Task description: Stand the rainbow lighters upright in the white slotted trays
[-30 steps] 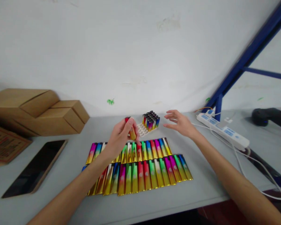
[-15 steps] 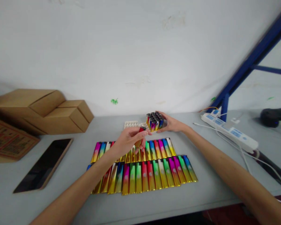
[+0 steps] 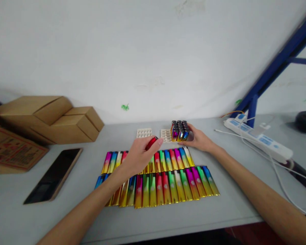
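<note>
My left hand (image 3: 139,154) is closed round a red lighter (image 3: 151,143), holding it just above the back row of lighters. My right hand (image 3: 200,139) grips the right side of a white tray (image 3: 166,135) packed with upright lighters (image 3: 179,130) at the far side of the table. Two rows of shiny rainbow-coloured lighters (image 3: 168,180) lie flat side by side on the grey table (image 3: 219,211) in front of me.
A second, smaller white tray (image 3: 143,133) lies left of the held one. Cardboard boxes (image 3: 51,119) stand at the far left, with a dark phone (image 3: 53,175) and a printed carton (image 3: 12,153) nearer. A white power strip (image 3: 257,139) with cables lies at right beside a blue frame (image 3: 270,71).
My right hand went from open in the air to gripping the tray of upright lighters. My left hand lowered the red lighter toward the tray.
</note>
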### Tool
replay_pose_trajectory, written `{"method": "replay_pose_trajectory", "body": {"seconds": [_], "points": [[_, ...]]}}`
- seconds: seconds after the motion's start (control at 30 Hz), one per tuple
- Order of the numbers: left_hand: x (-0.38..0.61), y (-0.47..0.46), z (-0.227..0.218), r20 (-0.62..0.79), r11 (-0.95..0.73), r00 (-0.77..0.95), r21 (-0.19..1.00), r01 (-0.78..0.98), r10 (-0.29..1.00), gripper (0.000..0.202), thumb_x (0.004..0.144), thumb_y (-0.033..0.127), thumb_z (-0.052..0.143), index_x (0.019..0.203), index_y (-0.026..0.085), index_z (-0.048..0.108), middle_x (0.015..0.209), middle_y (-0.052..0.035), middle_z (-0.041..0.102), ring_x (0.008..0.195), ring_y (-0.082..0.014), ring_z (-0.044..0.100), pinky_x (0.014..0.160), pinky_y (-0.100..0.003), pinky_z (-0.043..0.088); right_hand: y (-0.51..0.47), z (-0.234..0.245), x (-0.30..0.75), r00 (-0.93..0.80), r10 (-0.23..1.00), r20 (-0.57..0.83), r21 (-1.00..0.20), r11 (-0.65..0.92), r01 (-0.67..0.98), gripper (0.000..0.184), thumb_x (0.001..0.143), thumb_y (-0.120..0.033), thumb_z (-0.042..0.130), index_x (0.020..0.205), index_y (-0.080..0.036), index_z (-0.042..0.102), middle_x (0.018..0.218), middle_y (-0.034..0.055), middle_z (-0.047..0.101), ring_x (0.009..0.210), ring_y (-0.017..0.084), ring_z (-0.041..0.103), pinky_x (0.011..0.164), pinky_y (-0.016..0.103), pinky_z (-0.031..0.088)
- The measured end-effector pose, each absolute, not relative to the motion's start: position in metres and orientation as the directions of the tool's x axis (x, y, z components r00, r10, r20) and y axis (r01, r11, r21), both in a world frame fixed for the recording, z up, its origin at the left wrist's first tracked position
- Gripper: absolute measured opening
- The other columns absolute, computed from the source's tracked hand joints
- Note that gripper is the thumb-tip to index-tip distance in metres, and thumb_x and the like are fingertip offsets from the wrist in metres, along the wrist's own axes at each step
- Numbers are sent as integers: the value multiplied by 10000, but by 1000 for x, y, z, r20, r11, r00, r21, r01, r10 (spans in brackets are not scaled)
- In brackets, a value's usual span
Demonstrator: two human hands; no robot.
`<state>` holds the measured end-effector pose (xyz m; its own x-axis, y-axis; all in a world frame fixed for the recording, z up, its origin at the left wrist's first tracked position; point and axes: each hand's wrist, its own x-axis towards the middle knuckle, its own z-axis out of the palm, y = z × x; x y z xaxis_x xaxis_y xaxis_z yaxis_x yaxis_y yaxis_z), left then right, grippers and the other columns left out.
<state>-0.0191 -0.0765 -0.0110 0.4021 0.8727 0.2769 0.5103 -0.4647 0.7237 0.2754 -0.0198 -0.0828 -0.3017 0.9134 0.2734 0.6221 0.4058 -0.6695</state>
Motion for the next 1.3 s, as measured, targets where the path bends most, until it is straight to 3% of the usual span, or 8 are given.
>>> {"method": "replay_pose_trajectory", "body": {"seconds": [0.17,0.47,0.77,0.87,1.0,1.1,1.23,1.3], "points": [[-17,-80,-8,289,-519,442,614,595,849,398,941,364,462,596,217,332,502,66,270,484,-99,281,527,-282,190,-19,-87,275,-308,909,281,-666,416,619,941,747,-512,817,1528,-178,410,1486,177,563,1325,408,564,1126,555,451],[-15,-74,-16,264,-487,418,601,634,869,360,910,323,432,584,214,323,514,57,310,502,-101,328,539,-277,201,-19,-87,276,-299,911,284,-653,412,635,971,731,-505,827,1535,-168,402,1467,184,580,1321,420,569,1108,562,468],[-14,-75,-19,274,-483,407,628,610,871,469,1013,495,442,642,215,374,525,67,345,498,-107,360,546,-275,246,-17,-91,279,-299,906,299,-656,422,625,984,726,-523,836,1535,-181,392,1490,180,561,1349,399,554,1146,547,436],[-16,-73,-24,250,-449,401,708,545,881,348,1042,474,415,815,216,468,577,69,427,528,-116,419,547,-267,293,-16,-92,280,-300,908,294,-664,420,619,1012,722,-525,845,1550,-199,363,1459,168,592,1326,384,577,1134,560,440],[-20,-68,-33,224,-397,424,836,380,877,208,1070,422,391,1065,225,457,688,59,528,544,-106,463,549,-250,379,-17,-90,279,-293,916,274,-670,401,625,1035,699,-527,863,1550,-210,366,1433,170,611,1296,384,598,1107,564,461],[-20,-62,-37,259,-414,459,867,277,850,197,1054,398,458,1107,216,512,837,3,610,651,-110,564,639,-265,495,-17,-87,277,-297,916,271,-685,400,609,1052,687,-519,873,1553,-205,365,1443,177,603,1298,391,596,1108,568,461],[-19,-52,-35,386,-481,370,851,211,845,222,936,388,671,1048,197,684,1069,-78,651,967,-178,648,822,-309,578,-17,-86,276,-327,903,280,-699,425,575,1063,684,-508,880,1553,-185,361,1470,183,581,1328,379,578,1138,545,449],[-19,-45,-32,375,-454,329,867,207,867,230,883,382,728,1004,187,734,1070,-86,698,973,-192,668,849,-331,592,-16,-88,277,-337,898,282,-700,433,568,1069,681,-506,882,1557,-192,356,1495,179,558,1348,380,560,1153,548,437]]}}
